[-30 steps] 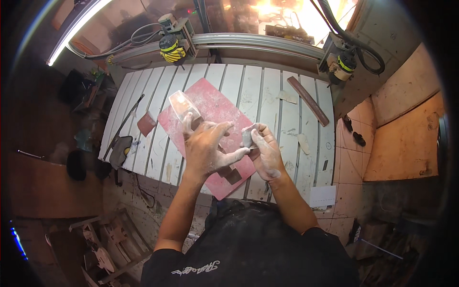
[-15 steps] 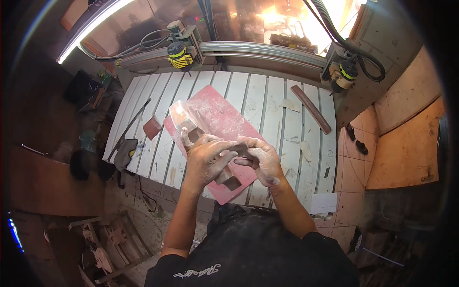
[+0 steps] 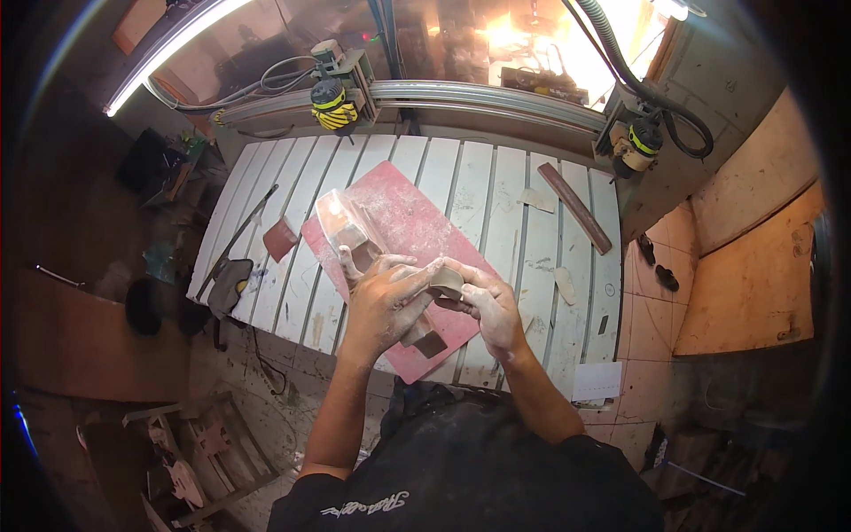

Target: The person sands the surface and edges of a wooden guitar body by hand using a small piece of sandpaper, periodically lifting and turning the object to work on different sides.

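Both my dust-whitened hands meet over a pink board (image 3: 408,204) dusted with white powder. My right hand (image 3: 487,310) grips a small curved grey piece (image 3: 445,282), apparently a thin sheet. My left hand (image 3: 386,306) pinches the same piece at its left side. Beneath and behind my left hand lies a long workpiece (image 3: 341,217) with a pale top end and a dark brown lower end, lying diagonally on the board; its middle is hidden by my hands.
The slatted white table (image 3: 284,168) carries a brown square (image 3: 280,238), a grey tool (image 3: 232,285), a long brown bar (image 3: 573,206) and pale scraps (image 3: 565,285). Behind it, two machine heads (image 3: 332,106) hang from a metal rail (image 3: 487,93). A plywood sheet (image 3: 745,293) stands at right.
My left hand has moved from apart, fingers spread, to closing on the grey piece alongside my right hand. The piece now appears curved between the fingers. The view has shifted slightly.
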Motion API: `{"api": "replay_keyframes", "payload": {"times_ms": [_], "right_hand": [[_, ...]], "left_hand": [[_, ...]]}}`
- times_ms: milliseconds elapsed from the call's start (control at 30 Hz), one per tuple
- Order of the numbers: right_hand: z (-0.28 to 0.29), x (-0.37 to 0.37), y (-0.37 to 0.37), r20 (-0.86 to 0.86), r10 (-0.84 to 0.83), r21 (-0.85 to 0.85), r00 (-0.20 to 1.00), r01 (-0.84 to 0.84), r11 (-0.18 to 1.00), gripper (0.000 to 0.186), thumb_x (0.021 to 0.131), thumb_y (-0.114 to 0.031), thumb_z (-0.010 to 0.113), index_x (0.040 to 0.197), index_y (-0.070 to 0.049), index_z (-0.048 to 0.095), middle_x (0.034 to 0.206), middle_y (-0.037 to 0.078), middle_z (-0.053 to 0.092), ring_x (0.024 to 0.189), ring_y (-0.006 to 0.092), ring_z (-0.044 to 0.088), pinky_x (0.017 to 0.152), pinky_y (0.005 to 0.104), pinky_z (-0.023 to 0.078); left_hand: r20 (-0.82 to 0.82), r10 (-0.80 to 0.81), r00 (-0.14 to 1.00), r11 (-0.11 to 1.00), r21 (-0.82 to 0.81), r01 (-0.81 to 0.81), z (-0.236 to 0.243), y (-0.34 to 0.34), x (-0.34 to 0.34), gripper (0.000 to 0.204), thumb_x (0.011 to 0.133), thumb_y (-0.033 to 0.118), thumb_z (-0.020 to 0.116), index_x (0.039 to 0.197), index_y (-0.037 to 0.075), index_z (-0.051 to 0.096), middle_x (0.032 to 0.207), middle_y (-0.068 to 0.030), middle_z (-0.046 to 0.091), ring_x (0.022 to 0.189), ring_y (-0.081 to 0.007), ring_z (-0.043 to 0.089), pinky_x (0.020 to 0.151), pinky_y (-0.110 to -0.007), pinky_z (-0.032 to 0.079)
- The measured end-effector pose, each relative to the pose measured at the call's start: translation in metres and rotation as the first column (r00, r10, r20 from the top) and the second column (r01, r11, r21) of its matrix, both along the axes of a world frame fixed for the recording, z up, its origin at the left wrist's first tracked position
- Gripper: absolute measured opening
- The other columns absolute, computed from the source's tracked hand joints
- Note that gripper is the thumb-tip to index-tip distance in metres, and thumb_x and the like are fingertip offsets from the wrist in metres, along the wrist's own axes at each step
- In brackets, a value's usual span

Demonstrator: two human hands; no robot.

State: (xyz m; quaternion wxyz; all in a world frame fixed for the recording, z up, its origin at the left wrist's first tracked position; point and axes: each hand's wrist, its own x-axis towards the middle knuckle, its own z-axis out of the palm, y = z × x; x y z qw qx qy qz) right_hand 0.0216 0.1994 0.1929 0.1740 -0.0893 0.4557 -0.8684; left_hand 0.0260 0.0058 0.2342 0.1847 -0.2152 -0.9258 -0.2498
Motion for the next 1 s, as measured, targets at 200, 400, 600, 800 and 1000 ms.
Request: {"api": "replay_keyframes", "payload": {"times_ms": [200, 400, 600, 800, 1000], "right_hand": [[-0.002, 0.005, -0.01, -0.223, -0.078, 0.316, 0.972, 0.148, 0.937, 0.043, 0.101, 0.0, 0.055, 0.143, 0.008, 0.049, 0.128, 0.017, 0.066, 0.114, 0.0228, 0.067, 0.102, 0.0363, 0.055], [0.003, 0.003, -0.008, -0.043, -0.16, 0.247, 0.986, 0.165, 0.955, 0.036, 0.102, 0.0, 0.054, 0.137, 0.007, 0.055, 0.12, 0.016, 0.069, 0.104, 0.0192, 0.07, 0.088, 0.0318, 0.062], [0.007, 0.004, -0.006, -0.05, -0.151, 0.278, 0.987, 0.159, 0.947, 0.037, 0.102, -0.001, 0.054, 0.138, 0.01, 0.053, 0.122, 0.018, 0.068, 0.107, 0.0207, 0.069, 0.09, 0.0318, 0.06], [0.003, 0.002, -0.007, -0.058, -0.134, 0.294, 0.989, 0.145, 0.945, 0.037, 0.1, -0.002, 0.061, 0.134, 0.01, 0.056, 0.115, 0.015, 0.07, 0.104, 0.0181, 0.069, 0.089, 0.0308, 0.06], [-0.005, -0.005, -0.006, -0.044, -0.098, 0.286, 0.994, 0.107, 0.952, 0.026, 0.096, -0.003, 0.067, 0.12, 0.006, 0.064, 0.104, 0.009, 0.072, 0.092, 0.0124, 0.069, 0.081, 0.0267, 0.059]], "left_hand": [[0.061, 0.06, 0.996, 0.982, 0.175, -0.07, -0.009, 0.005, -0.002, 0.038, 0.078, 0.018, 0.081, 0.114, 0.01, 0.077, 0.096, -0.0076, 0.075, 0.107, -0.0275, 0.067, 0.099, -0.04, 0.048], [0.065, 0.0, 0.998, 0.977, 0.214, -0.014, -0.003, 0.003, -0.001, 0.027, 0.078, 0.018, 0.082, 0.1, 0.004, 0.079, 0.093, -0.0098, 0.076, 0.113, -0.0284, 0.066, 0.097, -0.04, 0.049], [0.062, 0.07, 0.996, 0.973, 0.214, -0.081, 0.001, 0.009, 0.003, 0.016, 0.081, 0.016, 0.08, 0.092, 0.004, 0.078, 0.091, -0.0081, 0.077, 0.121, -0.0286, 0.063, 0.104, -0.041, 0.043], [0.105, 0.09, 0.99, 0.962, 0.249, -0.114, 0.001, 0.01, 0.003, 0.012, 0.082, 0.015, 0.079, 0.087, 0.004, 0.077, 0.09, -0.0085, 0.076, 0.122, -0.0286, 0.062, 0.104, -0.042, 0.043], [0.126, 0.062, 0.99, 0.958, 0.272, -0.094, 0.001, 0.007, 0.004, 0.011, 0.084, 0.014, 0.076, 0.088, 0.003, 0.076, 0.089, -0.0108, 0.075, 0.121, -0.0311, 0.062, 0.1, -0.042, 0.045]]}}
